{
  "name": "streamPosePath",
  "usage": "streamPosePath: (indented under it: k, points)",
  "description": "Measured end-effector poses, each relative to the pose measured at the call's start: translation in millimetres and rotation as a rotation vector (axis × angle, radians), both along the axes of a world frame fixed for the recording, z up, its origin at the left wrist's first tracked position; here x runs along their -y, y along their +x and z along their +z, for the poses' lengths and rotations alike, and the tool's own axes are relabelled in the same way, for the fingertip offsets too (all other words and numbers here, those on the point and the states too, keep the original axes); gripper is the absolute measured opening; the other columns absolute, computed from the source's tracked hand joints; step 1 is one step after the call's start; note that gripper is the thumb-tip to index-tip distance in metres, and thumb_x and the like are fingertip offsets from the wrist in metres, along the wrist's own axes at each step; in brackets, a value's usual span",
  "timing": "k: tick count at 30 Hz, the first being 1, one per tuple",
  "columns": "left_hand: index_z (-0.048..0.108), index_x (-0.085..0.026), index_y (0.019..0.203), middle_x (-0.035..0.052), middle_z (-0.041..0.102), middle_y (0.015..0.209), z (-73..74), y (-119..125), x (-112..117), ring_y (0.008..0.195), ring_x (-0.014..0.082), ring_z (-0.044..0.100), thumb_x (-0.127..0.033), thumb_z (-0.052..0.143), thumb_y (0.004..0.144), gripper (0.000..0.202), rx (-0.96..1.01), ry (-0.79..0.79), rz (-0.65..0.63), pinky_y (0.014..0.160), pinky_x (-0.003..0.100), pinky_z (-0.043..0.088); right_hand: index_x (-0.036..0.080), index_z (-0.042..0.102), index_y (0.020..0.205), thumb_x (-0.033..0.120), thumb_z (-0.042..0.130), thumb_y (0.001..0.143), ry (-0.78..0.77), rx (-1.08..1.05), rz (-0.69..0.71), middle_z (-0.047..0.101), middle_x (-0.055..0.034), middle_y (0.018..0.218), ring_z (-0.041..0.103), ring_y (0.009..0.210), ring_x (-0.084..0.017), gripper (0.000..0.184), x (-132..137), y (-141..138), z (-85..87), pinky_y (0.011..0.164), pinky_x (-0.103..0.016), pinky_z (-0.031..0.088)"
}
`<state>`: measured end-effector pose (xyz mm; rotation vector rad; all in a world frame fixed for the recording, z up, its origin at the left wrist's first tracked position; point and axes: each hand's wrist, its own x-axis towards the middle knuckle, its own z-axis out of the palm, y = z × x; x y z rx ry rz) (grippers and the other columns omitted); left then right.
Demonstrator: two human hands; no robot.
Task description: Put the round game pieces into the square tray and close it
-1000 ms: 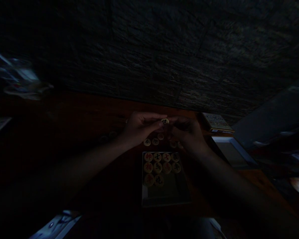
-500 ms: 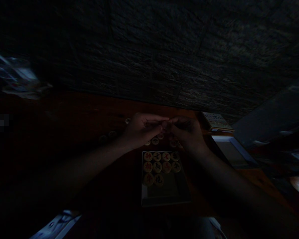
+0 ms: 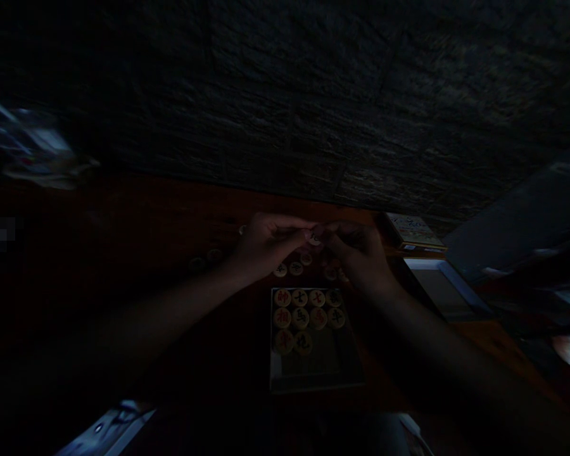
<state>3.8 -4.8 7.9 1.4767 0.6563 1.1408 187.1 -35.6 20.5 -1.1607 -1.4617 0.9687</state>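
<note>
Between the fingertips of both hands, above the table, is a round xiangqi piece (image 3: 314, 237) with a dark character on its face. My left hand (image 3: 269, 242) pinches its left side, and my right hand (image 3: 354, 247) grips its right side. Below them sits a shallow open box (image 3: 313, 385) with several xiangqi pieces in rows, marked in red or black; its front part shows bare bottom. Loose pieces (image 3: 296, 268) lie on the table just behind the box, some partly covered by my hands. The scene is very dark.
More loose pieces (image 3: 214, 255) lie left of my left forearm. At right are a printed box (image 3: 413, 231) and an open tray-like lid (image 3: 449, 297). A clear container with a straw (image 3: 47, 142) stands far left. A stone-textured wall (image 3: 285, 95) bounds the table's back.
The piece between my fingers has been tilted, so its marked face now shows. My left hand has shifted slightly left; the pieces in the box have not moved.
</note>
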Motion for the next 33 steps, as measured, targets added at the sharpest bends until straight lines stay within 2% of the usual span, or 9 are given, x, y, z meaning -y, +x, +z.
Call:
streamPosePath:
  k: [4, 12, 17, 22, 25, 28, 30, 33]
  points:
    - [0.084, -0.018, 0.109, 0.0086, 0.085, 0.100, -1.3, 0, 1, 0.089, 0.0225, 0.082, -0.026, 0.083, 0.083, 0.026, -0.041, 0.025, -0.019, 0.081, 0.032, 0.067, 0.018, 0.079, 0.076, 0.056, 0.087, 0.080, 0.015, 0.003, 0.006, 0.072, -0.0030, 0.062, 0.060, 0.048, -0.011, 0.039, -2, 2, -1.6, 0.043, -0.021, 0.047]
    - [0.080, -0.016, 0.122, 0.0124, 0.084, 0.106, -4.2, -3, -5, 0.087, 0.0256, 0.083, -0.029, 0.091, 0.076, 0.049, -0.039, 0.001, -0.003, 0.077, 0.035, 0.068, 0.017, 0.084, 0.094, 0.055, 0.090, 0.077, -0.026, -0.070, 0.066, 0.077, -0.0043, 0.072, 0.065, 0.055, -0.013, 0.042, -3, 4, -0.5, 0.050, -0.023, 0.052]
    - [0.084, -0.017, 0.112, 0.0109, 0.084, 0.108, -2.1, -4, -8, 0.090, 0.0242, 0.083, -0.031, 0.088, 0.082, 0.034, 0.065, -0.016, 0.017, 0.083, 0.036, 0.069, 0.019, 0.085, 0.100, 0.053, 0.085, 0.083, -0.045, -0.082, 0.108, 0.076, -0.0027, 0.072, 0.067, 0.058, -0.013, 0.038, -2, 4, 2.8, 0.055, -0.024, 0.055]
    - [0.085, -0.019, 0.107, 0.0094, 0.084, 0.108, 0.9, -3, -7, 0.090, 0.0228, 0.082, -0.031, 0.089, 0.082, 0.028, 0.111, -0.060, 0.029, 0.085, 0.036, 0.068, 0.018, 0.085, 0.095, 0.058, 0.080, 0.085, -0.043, -0.087, 0.095, 0.077, -0.0040, 0.074, 0.064, 0.053, -0.013, 0.042, -3, 2, 4.5, 0.053, -0.025, 0.054]
    - [0.084, -0.017, 0.108, 0.0110, 0.084, 0.109, 1.2, -3, -7, 0.093, 0.0243, 0.082, -0.036, 0.091, 0.080, 0.034, 0.101, -0.084, 0.041, 0.089, 0.039, 0.068, 0.018, 0.085, 0.103, 0.057, 0.079, 0.087, 0.017, -0.017, 0.040, 0.079, -0.0049, 0.078, 0.068, 0.055, -0.015, 0.044, -4, 4, 2.7, 0.055, -0.027, 0.055]
    - [0.083, -0.016, 0.107, 0.0114, 0.084, 0.107, 1.1, -3, -8, 0.093, 0.0243, 0.082, -0.039, 0.092, 0.078, 0.038, 0.088, -0.097, 0.054, 0.089, 0.039, 0.067, 0.020, 0.083, 0.113, 0.050, 0.083, 0.086, 0.148, 0.086, -0.024, 0.082, -0.0063, 0.091, 0.074, 0.070, -0.019, 0.040, -4, 8, -1.4, 0.064, -0.029, 0.059]
    - [0.082, -0.016, 0.105, 0.0111, 0.084, 0.105, 1.2, -2, -8, 0.091, 0.0238, 0.081, -0.038, 0.091, 0.078, 0.036, 0.071, -0.094, 0.052, 0.087, 0.038, 0.067, 0.023, 0.083, 0.117, 0.045, 0.084, 0.085, 0.249, 0.200, -0.060, 0.082, -0.0066, 0.100, 0.076, 0.080, -0.021, 0.038, -4, 11, -3.7, 0.070, -0.031, 0.060]
    - [0.081, -0.016, 0.101, 0.0106, 0.084, 0.103, 1.4, -2, -7, 0.089, 0.0228, 0.081, -0.034, 0.088, 0.080, 0.028, 0.034, -0.087, 0.042, 0.085, 0.036, 0.067, 0.026, 0.083, 0.117, 0.039, 0.085, 0.085, 0.365, 0.369, -0.090, 0.081, -0.0057, 0.101, 0.073, 0.077, -0.020, 0.034, -2, 14, -4.7, 0.069, -0.031, 0.059]
